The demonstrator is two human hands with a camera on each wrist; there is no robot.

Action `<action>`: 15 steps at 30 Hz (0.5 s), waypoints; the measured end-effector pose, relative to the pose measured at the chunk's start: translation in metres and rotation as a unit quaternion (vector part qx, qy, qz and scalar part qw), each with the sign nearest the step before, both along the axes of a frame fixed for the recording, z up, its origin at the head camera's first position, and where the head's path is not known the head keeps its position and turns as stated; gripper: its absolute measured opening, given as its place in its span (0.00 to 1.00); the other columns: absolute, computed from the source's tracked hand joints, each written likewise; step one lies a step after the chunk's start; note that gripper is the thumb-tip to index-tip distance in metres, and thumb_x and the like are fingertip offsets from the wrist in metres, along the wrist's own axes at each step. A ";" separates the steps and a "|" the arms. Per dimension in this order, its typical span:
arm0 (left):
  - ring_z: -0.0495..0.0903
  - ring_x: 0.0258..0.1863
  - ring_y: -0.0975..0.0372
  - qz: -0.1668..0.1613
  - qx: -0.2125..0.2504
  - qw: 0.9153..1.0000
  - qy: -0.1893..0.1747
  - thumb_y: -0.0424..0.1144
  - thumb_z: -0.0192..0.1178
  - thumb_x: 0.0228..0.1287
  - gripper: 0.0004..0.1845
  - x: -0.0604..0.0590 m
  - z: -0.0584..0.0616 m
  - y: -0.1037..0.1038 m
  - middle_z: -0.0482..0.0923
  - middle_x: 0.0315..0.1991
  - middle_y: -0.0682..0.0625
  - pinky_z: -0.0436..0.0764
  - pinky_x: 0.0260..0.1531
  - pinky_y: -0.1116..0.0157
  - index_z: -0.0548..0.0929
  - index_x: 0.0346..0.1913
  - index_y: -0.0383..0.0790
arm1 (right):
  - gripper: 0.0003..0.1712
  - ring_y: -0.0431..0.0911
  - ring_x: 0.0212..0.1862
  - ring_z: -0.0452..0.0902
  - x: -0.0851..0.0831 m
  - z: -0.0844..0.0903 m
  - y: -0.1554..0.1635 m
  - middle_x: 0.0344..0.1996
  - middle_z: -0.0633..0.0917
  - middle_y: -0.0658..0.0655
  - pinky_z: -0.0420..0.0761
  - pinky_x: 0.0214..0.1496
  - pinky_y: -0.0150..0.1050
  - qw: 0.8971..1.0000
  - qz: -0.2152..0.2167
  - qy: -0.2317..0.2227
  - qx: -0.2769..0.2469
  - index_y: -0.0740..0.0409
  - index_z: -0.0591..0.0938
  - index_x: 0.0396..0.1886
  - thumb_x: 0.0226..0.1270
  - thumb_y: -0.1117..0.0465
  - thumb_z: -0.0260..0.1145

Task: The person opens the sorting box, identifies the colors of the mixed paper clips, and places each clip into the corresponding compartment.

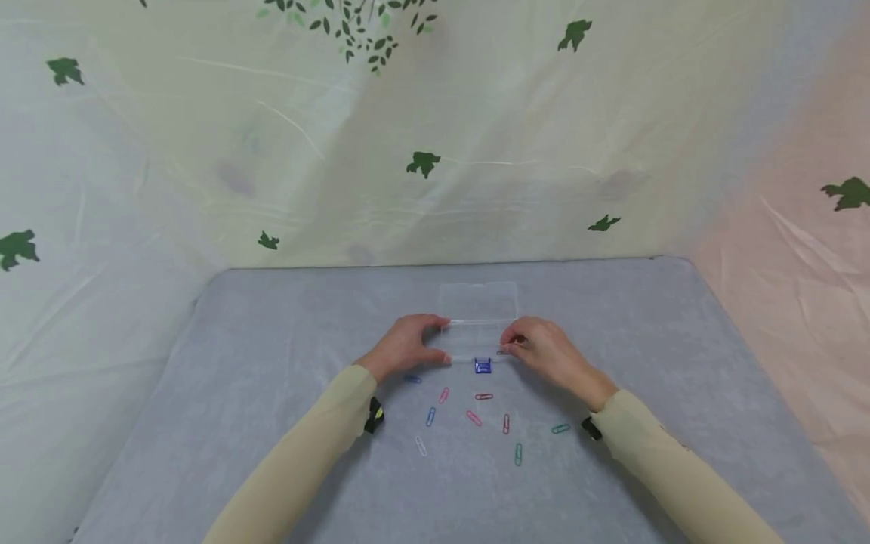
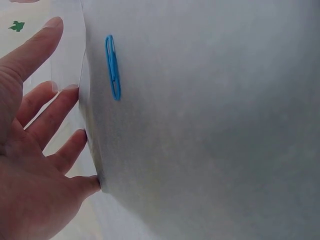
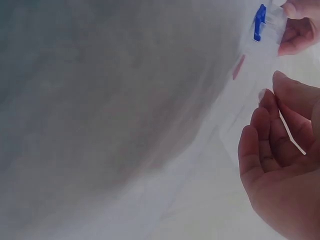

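A small clear plastic box [image 1: 469, 340] with a blue latch [image 1: 482, 366] at its front lies on the grey table, lid [image 1: 478, 301] flipped back. My left hand [image 1: 406, 344] grips the box's left end, thumb at the front corner and fingers at the rear. At the right end, my right hand [image 1: 544, 349] pinches a small dark paper clip [image 1: 501, 352] between thumb and fingers, close over the box's rim. The fingers mostly hide that clip. In the right wrist view, thumb and index of the right hand [image 3: 280, 135] come together.
Several loose paper clips lie in front of the box: blue [image 1: 431, 416], pink [image 1: 473, 418], red [image 1: 506, 423], white [image 1: 421, 446] and green [image 1: 519, 453]. Another blue paper clip [image 1: 412, 378] sits just under the left wrist. A pale curtain [image 1: 306, 151] hangs behind the table.
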State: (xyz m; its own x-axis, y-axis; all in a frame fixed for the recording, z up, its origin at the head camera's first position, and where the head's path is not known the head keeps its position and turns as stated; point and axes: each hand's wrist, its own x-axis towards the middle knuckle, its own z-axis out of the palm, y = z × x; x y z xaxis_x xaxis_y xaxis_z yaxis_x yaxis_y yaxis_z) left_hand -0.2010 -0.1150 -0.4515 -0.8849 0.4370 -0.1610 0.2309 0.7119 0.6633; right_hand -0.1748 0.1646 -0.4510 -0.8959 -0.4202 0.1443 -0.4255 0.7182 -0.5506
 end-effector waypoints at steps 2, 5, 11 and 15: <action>0.69 0.73 0.51 -0.001 -0.001 1.000 0.000 0.43 0.78 0.59 0.38 0.000 -0.001 0.000 0.75 0.70 0.44 0.66 0.74 0.54 0.76 0.71 0.39 | 0.05 0.47 0.44 0.84 0.003 0.001 0.002 0.38 0.88 0.51 0.85 0.48 0.48 1.000 0.003 0.007 -0.006 0.57 0.89 0.39 0.66 0.67 0.75; 0.69 0.73 0.51 0.000 0.000 1.000 0.000 0.43 0.78 0.58 0.38 0.000 -0.002 0.001 0.75 0.70 0.44 0.66 0.74 0.53 0.77 0.71 0.39 | 0.08 0.49 0.47 0.84 0.008 0.004 0.007 0.42 0.88 0.52 0.85 0.50 0.50 1.000 0.010 0.015 -0.020 0.59 0.89 0.44 0.66 0.68 0.75; 0.69 0.73 0.50 0.003 -0.005 1.000 0.004 0.44 0.78 0.58 0.38 0.001 -0.002 0.001 0.75 0.70 0.43 0.64 0.75 0.53 0.76 0.71 0.40 | 0.11 0.52 0.50 0.84 0.020 0.012 0.015 0.46 0.89 0.54 0.84 0.54 0.54 0.999 0.022 0.004 -0.047 0.60 0.88 0.48 0.67 0.69 0.73; 0.69 0.73 0.49 0.004 -0.003 1.000 0.004 0.44 0.78 0.58 0.38 0.001 -0.002 0.001 0.74 0.70 0.43 0.64 0.75 0.53 0.76 0.71 0.39 | 0.14 0.53 0.53 0.84 0.029 0.015 0.019 0.49 0.89 0.53 0.83 0.56 0.56 0.998 0.032 -0.026 -0.056 0.58 0.88 0.51 0.66 0.68 0.74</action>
State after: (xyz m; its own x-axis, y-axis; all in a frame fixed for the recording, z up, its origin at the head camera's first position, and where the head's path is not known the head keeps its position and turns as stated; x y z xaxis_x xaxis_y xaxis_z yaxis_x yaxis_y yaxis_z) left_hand -0.1998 -0.1136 -0.4534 -0.8901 0.4283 -0.1559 0.2301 0.7174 0.6575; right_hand -0.1463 0.1838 -0.4362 -0.8756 -0.4602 0.1471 -0.4366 0.6235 -0.6485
